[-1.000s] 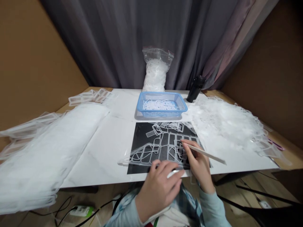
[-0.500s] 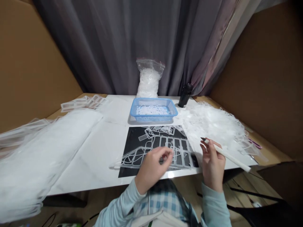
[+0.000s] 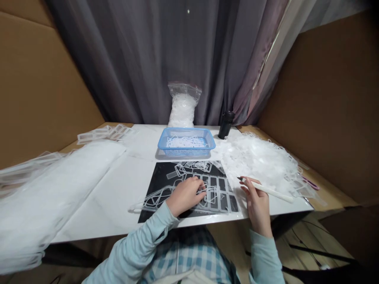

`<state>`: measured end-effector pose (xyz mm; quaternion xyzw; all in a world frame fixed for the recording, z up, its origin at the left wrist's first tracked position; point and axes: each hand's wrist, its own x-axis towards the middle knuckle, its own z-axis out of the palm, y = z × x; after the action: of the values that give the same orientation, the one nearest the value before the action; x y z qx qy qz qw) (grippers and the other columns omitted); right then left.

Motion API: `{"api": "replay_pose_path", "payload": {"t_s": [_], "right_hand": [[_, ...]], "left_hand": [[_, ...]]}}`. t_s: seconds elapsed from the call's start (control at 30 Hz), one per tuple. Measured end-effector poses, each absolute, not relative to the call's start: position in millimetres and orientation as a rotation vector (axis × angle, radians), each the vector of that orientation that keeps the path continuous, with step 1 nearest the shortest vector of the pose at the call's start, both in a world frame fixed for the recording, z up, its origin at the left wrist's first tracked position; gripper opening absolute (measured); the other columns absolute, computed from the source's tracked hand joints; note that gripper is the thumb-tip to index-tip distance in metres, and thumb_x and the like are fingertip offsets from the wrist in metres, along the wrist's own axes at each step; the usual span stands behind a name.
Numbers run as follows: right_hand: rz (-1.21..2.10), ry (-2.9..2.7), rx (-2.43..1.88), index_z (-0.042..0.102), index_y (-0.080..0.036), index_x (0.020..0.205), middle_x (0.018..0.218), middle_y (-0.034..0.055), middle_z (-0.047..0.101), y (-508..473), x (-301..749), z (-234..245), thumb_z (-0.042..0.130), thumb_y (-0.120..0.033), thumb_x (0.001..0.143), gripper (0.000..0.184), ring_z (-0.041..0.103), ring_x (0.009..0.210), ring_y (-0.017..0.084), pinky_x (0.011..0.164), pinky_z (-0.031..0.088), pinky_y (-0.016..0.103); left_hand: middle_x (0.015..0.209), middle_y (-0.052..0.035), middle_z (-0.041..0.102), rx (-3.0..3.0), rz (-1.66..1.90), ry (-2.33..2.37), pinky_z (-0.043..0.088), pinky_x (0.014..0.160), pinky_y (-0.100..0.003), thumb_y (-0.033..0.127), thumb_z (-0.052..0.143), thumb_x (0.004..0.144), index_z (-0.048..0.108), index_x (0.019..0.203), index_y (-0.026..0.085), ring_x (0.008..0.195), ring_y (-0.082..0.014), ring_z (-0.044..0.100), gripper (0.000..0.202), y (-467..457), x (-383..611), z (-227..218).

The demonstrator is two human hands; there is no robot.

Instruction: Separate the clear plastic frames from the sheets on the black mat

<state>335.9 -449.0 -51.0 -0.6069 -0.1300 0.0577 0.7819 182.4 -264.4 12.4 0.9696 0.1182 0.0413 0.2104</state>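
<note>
My left hand (image 3: pixel 186 196) is over the black mat (image 3: pixel 152 177), its fingers curved down and a gap between thumb and forefinger. Beneath it lies a clear plastic sheet of rectangular frames (image 3: pixel 220 195), with loose strips and small frames tangled on top. Whether the fingertips touch the plastic I cannot tell. At the mat's right side my right hand (image 3: pixel 258 207) is closed around a white pen-like tool (image 3: pixel 276 193). Its dark pointed tip faces left, and its long white end sticks out to the right.
Behind the mat stands a blue basket (image 3: pixel 161 144) of white strips. Farther back are a zip bag (image 3: pixel 182 110) of white pieces and a black bottle (image 3: pixel 226 125). White scraps (image 3: pixel 260 161) heap up at right; stacked plastic sheets (image 3: pixel 65 189) fill the left. Cardboard walls (image 3: pixel 322 106) flank the table.
My left hand has lowered and moved left onto the plastic frames, with its thumb and forefinger farther apart. My right hand has shifted left with the white tool. The camera view has also moved slightly.
</note>
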Motion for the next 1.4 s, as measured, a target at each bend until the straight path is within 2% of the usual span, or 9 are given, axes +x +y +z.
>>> {"api": "replay_pose_path", "payload": {"t_s": [0.13, 0.33, 0.47, 0.57, 0.63, 0.73, 1.0, 1.2, 1.4], "right_hand": [[0.13, -0.313, -1.332, 0.073, -0.02, 0.097, 0.105, 0.0058, 0.071, -451, 336, -53, 0.074, -0.047, 0.081, 0.032, 0.064, 0.098, 0.02, 0.084, 0.05, 0.03], [0.125, -0.343, -1.344, 0.073, -0.019, 0.097, 0.103, 0.0072, 0.071, -451, 337, -53, 0.072, -0.049, 0.081, 0.033, 0.065, 0.094, 0.021, 0.082, 0.051, 0.032], [0.127, -0.35, -1.341, 0.073, -0.019, 0.097, 0.102, 0.0074, 0.072, -451, 336, -53, 0.072, -0.05, 0.081, 0.034, 0.065, 0.093, 0.021, 0.082, 0.052, 0.033], [0.125, -0.357, -1.342, 0.073, -0.019, 0.097, 0.104, 0.0078, 0.071, -451, 337, -53, 0.072, -0.05, 0.081, 0.035, 0.065, 0.093, 0.021, 0.081, 0.052, 0.033], [0.121, -0.363, -1.341, 0.073, -0.019, 0.097, 0.103, 0.0077, 0.071, -451, 337, -54, 0.072, -0.051, 0.081, 0.036, 0.065, 0.093, 0.021, 0.081, 0.052, 0.032], [0.114, -0.37, -1.337, 0.073, -0.018, 0.096, 0.101, 0.0076, 0.072, -451, 337, -54, 0.072, -0.051, 0.08, 0.036, 0.065, 0.094, 0.021, 0.08, 0.052, 0.031], [0.122, -0.376, -1.327, 0.074, -0.019, 0.094, 0.1, 0.0063, 0.072, -451, 338, -55, 0.073, -0.049, 0.081, 0.033, 0.064, 0.093, 0.02, 0.08, 0.051, 0.03], [0.103, -0.378, -1.327, 0.074, -0.018, 0.094, 0.101, 0.0079, 0.072, -451, 337, -54, 0.073, -0.052, 0.079, 0.037, 0.066, 0.09, 0.021, 0.077, 0.052, 0.031], [0.091, -0.382, -1.331, 0.074, -0.018, 0.093, 0.101, 0.0073, 0.072, -451, 336, -52, 0.073, -0.052, 0.079, 0.037, 0.065, 0.088, 0.02, 0.076, 0.052, 0.031]], "left_hand": [[0.104, -0.0049, 0.067, 2.701, 0.103, 0.315, 0.057, 0.083, -0.038, 0.036, 0.06, 0.097, 0.064, 0.105, 0.015, 0.091, -0.0172, 0.065, 0.023, -262, 187, 15], [0.09, -0.0033, 0.065, 2.609, 0.294, 0.275, 0.05, 0.078, -0.034, 0.02, 0.051, 0.096, 0.057, 0.088, 0.018, 0.086, -0.0193, 0.062, 0.01, -252, 182, 44], [0.099, -0.0041, 0.064, 2.528, 0.368, 0.165, 0.047, 0.081, -0.034, 0.026, 0.047, 0.097, 0.054, 0.095, 0.021, 0.092, -0.0206, 0.061, 0.009, -244, 176, 64], [0.102, -0.0031, 0.066, 2.495, 0.276, 0.015, 0.048, 0.083, -0.031, 0.029, 0.048, 0.097, 0.056, 0.105, 0.022, 0.094, -0.0189, 0.062, 0.013, -239, 179, 66], [0.094, -0.0014, 0.068, 2.498, 0.142, -0.084, 0.05, 0.078, -0.029, 0.029, 0.054, 0.095, 0.059, 0.108, 0.021, 0.087, -0.0173, 0.064, 0.016, -236, 185, 58], [0.084, -0.0003, 0.067, 2.539, -0.071, -0.192, 0.053, 0.072, -0.028, 0.03, 0.064, 0.091, 0.064, 0.1, 0.017, 0.077, -0.0151, 0.065, 0.016, -234, 195, 37], [0.111, -0.0068, 0.066, 2.701, -0.268, -0.212, 0.058, 0.082, -0.038, 0.035, 0.06, 0.097, 0.063, 0.114, 0.016, 0.093, -0.018, 0.066, 0.026, -238, 199, 23], [0.109, -0.0065, 0.066, 2.788, -0.122, -0.102, 0.058, 0.081, -0.038, 0.036, 0.059, 0.097, 0.062, 0.113, 0.015, 0.092, -0.0178, 0.066, 0.026, -220, 201, 50], [0.124, -0.0093, 0.061, 2.878, 0.169, 0.183, 0.056, 0.089, -0.044, 0.037, 0.061, 0.096, 0.058, 0.124, 0.016, 0.105, -0.0226, 0.064, 0.035, -175, 229, 56]]}}
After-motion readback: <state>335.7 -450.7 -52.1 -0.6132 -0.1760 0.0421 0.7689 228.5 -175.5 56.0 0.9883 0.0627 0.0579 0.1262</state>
